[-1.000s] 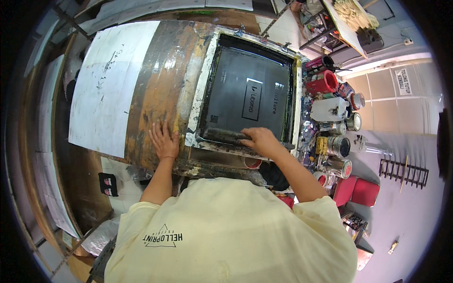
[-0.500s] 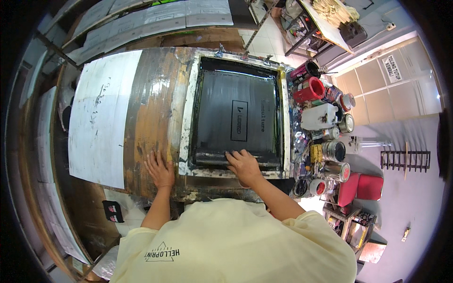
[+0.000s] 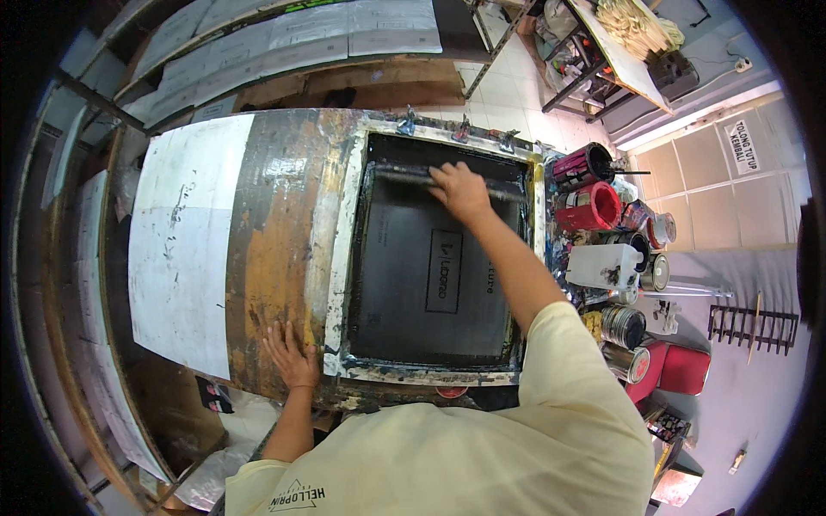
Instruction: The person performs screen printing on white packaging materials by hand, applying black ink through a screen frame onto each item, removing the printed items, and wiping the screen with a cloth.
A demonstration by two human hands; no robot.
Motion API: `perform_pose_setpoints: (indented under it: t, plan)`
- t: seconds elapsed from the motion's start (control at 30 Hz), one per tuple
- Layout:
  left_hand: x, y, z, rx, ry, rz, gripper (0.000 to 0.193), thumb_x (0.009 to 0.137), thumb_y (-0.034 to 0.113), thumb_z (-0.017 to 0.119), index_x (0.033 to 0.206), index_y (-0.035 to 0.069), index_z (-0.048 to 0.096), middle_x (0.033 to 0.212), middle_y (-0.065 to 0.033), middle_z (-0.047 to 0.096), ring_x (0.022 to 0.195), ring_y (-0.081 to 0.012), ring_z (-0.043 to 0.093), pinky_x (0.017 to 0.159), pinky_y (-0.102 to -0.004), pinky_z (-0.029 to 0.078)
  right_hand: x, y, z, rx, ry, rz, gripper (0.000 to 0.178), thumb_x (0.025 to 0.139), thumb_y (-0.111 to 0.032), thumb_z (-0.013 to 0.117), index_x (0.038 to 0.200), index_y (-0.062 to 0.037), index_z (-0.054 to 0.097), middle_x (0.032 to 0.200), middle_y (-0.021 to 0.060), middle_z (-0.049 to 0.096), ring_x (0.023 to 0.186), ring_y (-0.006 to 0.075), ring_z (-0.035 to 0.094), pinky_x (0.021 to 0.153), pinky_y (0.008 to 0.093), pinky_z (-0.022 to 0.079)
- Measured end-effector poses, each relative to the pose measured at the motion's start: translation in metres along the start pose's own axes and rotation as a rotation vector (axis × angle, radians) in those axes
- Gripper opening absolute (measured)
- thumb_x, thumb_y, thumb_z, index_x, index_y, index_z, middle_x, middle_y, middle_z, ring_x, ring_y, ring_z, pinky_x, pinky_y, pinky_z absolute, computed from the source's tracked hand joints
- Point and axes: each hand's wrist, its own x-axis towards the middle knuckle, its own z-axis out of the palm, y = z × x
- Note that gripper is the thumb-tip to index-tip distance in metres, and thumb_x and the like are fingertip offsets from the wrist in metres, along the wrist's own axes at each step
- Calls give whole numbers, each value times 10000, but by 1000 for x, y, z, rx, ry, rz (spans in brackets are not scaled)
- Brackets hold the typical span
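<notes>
A screen-printing frame [image 3: 337, 258] with a pale, ink-stained border lies on the worktable. Its dark mesh [image 3: 404, 318] carries a boxed logo design and some lettering. Near the far end of the mesh, my right hand [image 3: 463, 191] grips a long dark squeegee [image 3: 400, 178] that spans most of the frame's width. Ink covers the squeegee, and my forearm hides part of the mesh's right side. Left of the frame, my left hand [image 3: 291, 354] rests flat with fingers spread on the stained brown tabletop [image 3: 267, 284], holding nothing.
White sheets [image 3: 181, 249] cover the table's left end. Ink cans, a red tub [image 3: 589, 206] and a white jug [image 3: 602, 265] crowd the right edge. Small clamps [image 3: 462, 129] stand at the frame's far side. Racks with white printed sheets [image 3: 305, 34] stretch behind and along the left.
My right hand and the squeegee have moved from the near end of the mesh to its far end. My left hand stays on the tabletop. The view has shifted slightly.
</notes>
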Motion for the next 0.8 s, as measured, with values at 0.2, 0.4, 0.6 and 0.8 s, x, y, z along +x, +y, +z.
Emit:
perform_pose_setpoints:
  t: [0.2,0.4,0.6,0.8]
  plan:
    - [2,4,-4,13,0,23,722,1043,605,322,1586,132,369,1652,-169,282,1551,-400,191,1278,-578,104,49,48,-24,154,-246,-38,421,951,-442,655,1222,-123,699,1131,144,732,1064,367,685,900,493,538]
    - [0,2,2,7,14,13,707,1052,587,298,1587,130,365,1646,-166,292,1556,-393,179,1279,-576,89,46,38,-19,136,-198,-71,401,956,-432,643,1193,-112,694,1088,145,737,1041,368,690,885,506,537]
    - [5,-5,-4,-238,-31,-61,724,1072,594,251,1510,63,476,1593,-185,365,1534,-381,235,1275,-539,109,45,40,-17,122,-174,-75,390,962,-431,634,1182,-115,693,1095,136,737,1046,359,691,887,495,540]
    - [1,-20,-26,-712,249,-109,788,1086,618,198,1427,3,552,1428,-201,535,1383,-352,468,1204,-469,287,38,32,-19,115,-185,-71,399,967,-443,628,1217,-141,701,1084,118,737,1056,340,690,884,485,546]
